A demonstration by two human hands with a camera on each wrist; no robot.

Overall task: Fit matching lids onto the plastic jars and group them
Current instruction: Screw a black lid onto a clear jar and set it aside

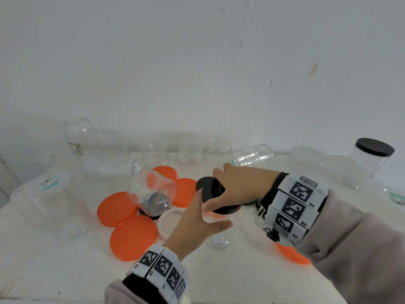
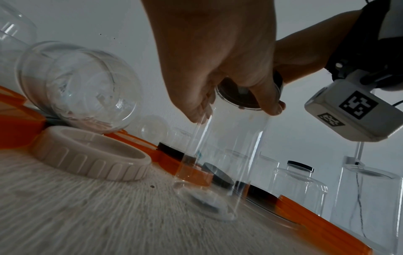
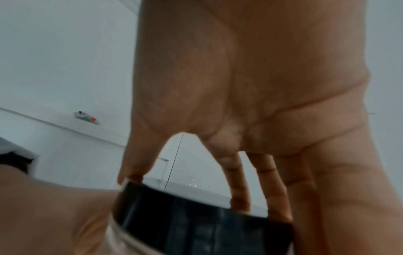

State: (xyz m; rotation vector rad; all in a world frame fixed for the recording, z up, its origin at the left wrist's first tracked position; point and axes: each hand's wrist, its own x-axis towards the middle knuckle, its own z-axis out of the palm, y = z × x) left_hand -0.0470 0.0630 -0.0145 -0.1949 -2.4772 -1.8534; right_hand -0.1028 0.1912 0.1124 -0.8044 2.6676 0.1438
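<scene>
A clear jar (image 1: 217, 242) stands upright on the white table (image 1: 65, 270), with a black lid (image 1: 208, 187) at its mouth. My right hand (image 1: 221, 191) comes over from the right and grips this lid from above. In the right wrist view, my right hand's (image 3: 185, 189) thumb and fingers pinch the rim of the black lid (image 3: 196, 224). My left hand (image 1: 210, 213) curls around the jar's upper part just under the lid. The left wrist view shows my left hand (image 2: 235, 110) on the clear jar (image 2: 229, 155), below the black lid (image 2: 240, 96).
Orange lids (image 1: 133, 235) and a white lid (image 1: 168, 222) lie left of the jar. A tipped clear jar (image 1: 151, 189) leans on them. Several open clear jars (image 1: 81, 132) line the wall. A black-lidded jar (image 1: 372, 156) stands far right. Another orange lid (image 1: 291, 255) lies under my right forearm.
</scene>
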